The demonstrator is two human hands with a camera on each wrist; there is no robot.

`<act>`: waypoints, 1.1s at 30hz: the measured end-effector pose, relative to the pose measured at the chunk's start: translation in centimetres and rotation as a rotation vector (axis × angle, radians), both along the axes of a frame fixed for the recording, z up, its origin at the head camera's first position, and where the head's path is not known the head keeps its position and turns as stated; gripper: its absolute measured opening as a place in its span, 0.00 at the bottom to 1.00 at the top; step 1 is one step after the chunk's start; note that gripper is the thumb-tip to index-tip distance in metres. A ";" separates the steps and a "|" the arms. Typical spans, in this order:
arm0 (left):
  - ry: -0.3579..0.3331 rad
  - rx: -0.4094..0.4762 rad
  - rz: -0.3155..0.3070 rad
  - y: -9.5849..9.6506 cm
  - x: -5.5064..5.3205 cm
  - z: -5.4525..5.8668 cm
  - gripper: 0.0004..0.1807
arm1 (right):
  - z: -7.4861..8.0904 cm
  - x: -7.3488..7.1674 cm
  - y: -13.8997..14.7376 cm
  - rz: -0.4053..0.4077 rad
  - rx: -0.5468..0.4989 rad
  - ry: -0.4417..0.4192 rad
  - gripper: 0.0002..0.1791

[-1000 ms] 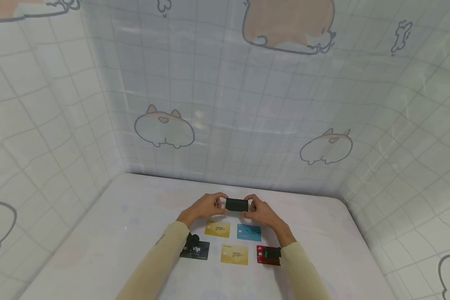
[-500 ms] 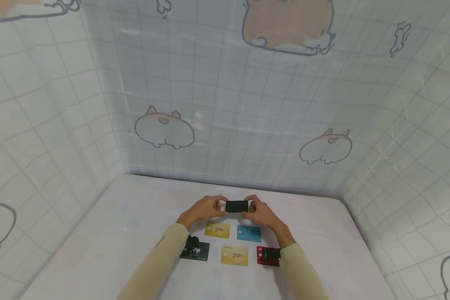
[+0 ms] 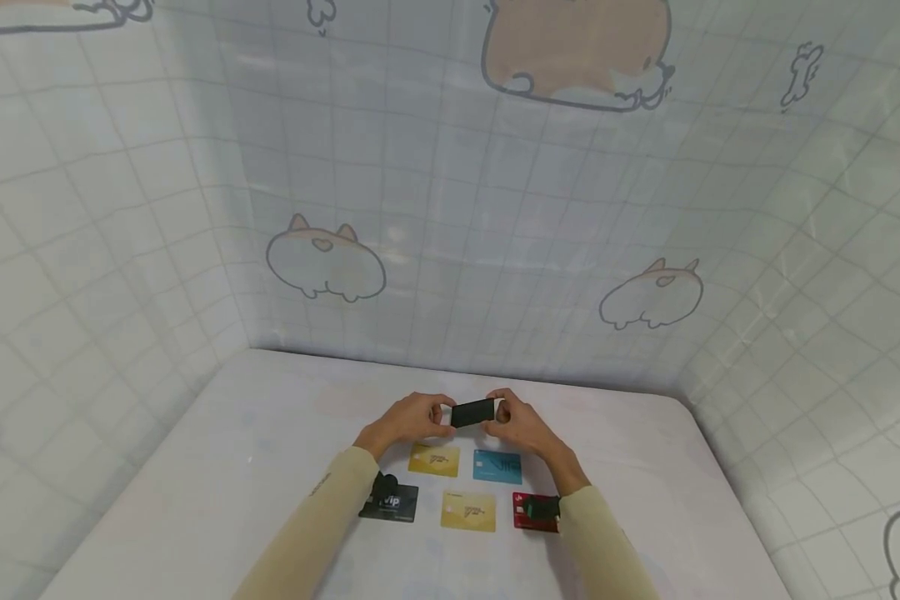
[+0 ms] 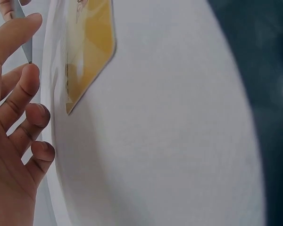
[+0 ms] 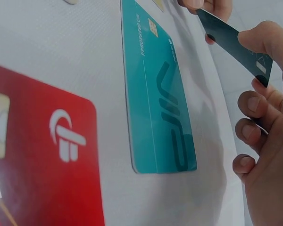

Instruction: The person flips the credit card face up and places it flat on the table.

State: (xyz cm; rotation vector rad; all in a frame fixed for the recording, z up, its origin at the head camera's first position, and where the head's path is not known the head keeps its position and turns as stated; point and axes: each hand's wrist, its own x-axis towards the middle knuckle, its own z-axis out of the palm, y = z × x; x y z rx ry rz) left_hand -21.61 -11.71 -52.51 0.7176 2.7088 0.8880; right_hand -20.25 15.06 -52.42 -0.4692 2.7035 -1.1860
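Note:
A dark bank card [image 3: 472,412] with a chip is held up between both hands near the far side of the table. My left hand [image 3: 412,417] pinches its left end and my right hand [image 3: 523,423] its right end. The right end sits a little higher. In the right wrist view, thumb and fingers grip the dark card [image 5: 236,44] by its end. The left wrist view shows a grey sliver of the card [image 4: 24,47] between thumb and index finger. Below the hands lie a yellow card [image 3: 434,460] and a teal card [image 3: 497,467], apart from them.
Nearer the body lie a black VIP card [image 3: 396,504], a pale gold card [image 3: 468,512] and a red card [image 3: 523,515]. Dark wrist gear partly covers the black and red ones. A white cloth-covered table [image 3: 232,467] ends at hanging grid-patterned sheets [image 3: 457,317].
Held level before, the dark card is now tilted, its right end up and its left end down. Both hands stay in nearly the same place. The cards on the table have not moved.

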 end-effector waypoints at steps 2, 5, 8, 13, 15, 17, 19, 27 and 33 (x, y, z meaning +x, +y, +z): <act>0.002 0.006 -0.004 0.1 0.2 0.1 0.32 | 0.0 0.0 0.1 0.005 -0.005 -0.003 0.34; 0.008 0.006 -0.008 0.2 0.4 0.2 0.31 | -0.1 0.0 0.2 0.009 -0.015 -0.005 0.34; 0.020 0.000 -0.011 0.3 0.5 0.2 0.31 | 0.0 0.1 0.2 0.011 -0.017 -0.002 0.34; 0.025 -0.011 0.004 0.5 0.6 -0.1 0.31 | 0.3 0.3 0.1 0.019 -0.014 0.013 0.33; 0.020 -0.014 0.013 0.6 0.7 -0.1 0.31 | 0.4 0.4 0.0 0.031 -0.020 0.027 0.32; 0.020 -0.008 0.014 0.8 0.8 0.0 0.31 | 0.6 0.5 0.0 0.046 -0.023 0.038 0.32; 0.022 -0.001 0.009 1.0 1.0 0.2 0.30 | 0.7 0.5 0.1 0.059 -0.025 0.038 0.32; 0.021 0.004 0.006 1.6 1.5 0.7 0.31 | 0.3 0.5 0.2 0.080 -0.036 0.024 0.30; 0.030 0.006 -0.003 2.0 1.9 0.9 0.30 | 0.7 0.6 0.4 0.085 -0.061 0.015 0.30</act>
